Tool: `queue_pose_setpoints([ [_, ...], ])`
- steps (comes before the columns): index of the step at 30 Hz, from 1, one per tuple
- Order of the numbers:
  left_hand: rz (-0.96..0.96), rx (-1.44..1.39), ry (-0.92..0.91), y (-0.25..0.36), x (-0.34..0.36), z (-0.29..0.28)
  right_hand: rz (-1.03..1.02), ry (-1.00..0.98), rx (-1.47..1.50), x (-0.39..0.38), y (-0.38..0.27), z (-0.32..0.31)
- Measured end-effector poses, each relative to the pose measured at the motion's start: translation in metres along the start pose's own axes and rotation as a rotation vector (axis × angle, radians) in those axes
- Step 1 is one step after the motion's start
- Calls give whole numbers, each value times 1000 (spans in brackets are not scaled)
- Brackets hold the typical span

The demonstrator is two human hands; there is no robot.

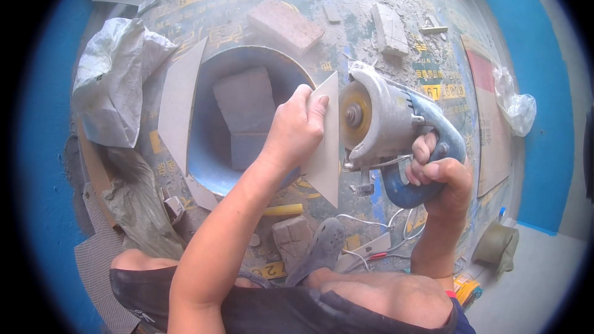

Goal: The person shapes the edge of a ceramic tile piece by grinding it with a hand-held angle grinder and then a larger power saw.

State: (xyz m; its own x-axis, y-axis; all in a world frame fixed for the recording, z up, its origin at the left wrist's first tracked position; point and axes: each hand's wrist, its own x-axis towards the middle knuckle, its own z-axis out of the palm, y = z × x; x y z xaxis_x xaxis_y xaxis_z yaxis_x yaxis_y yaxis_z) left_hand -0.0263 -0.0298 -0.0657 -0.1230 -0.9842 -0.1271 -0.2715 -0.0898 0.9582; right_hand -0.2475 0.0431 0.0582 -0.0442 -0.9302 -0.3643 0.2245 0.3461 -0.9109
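My left hand pinches a pale tile piece by its upper part, thumb on the near face. The tile stands on edge, with slanted ends. My right hand is wrapped round the blue rear handle of a dusty handheld tile saw. Its yellowish round blade faces the tile, close to the right edge; whether they touch I cannot tell. Left of the tile is a round blue tub with grey blocks inside. Another cut tile leans against the tub's left side.
A brick and a pale block lie beyond on the dusty printed floor covering. A white sack is at left, cardboard at right. Near my shoe are a block and a white cord.
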Motion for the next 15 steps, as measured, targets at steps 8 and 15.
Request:
queue_pose_setpoints([
  [8, 8, 0, 20, 2, 0, 2, 4, 30, -10, -4, -2, 3],
  [15, 19, 7, 38, 0, -1, 1, 3, 32, -1, -6, 0, 6],
])
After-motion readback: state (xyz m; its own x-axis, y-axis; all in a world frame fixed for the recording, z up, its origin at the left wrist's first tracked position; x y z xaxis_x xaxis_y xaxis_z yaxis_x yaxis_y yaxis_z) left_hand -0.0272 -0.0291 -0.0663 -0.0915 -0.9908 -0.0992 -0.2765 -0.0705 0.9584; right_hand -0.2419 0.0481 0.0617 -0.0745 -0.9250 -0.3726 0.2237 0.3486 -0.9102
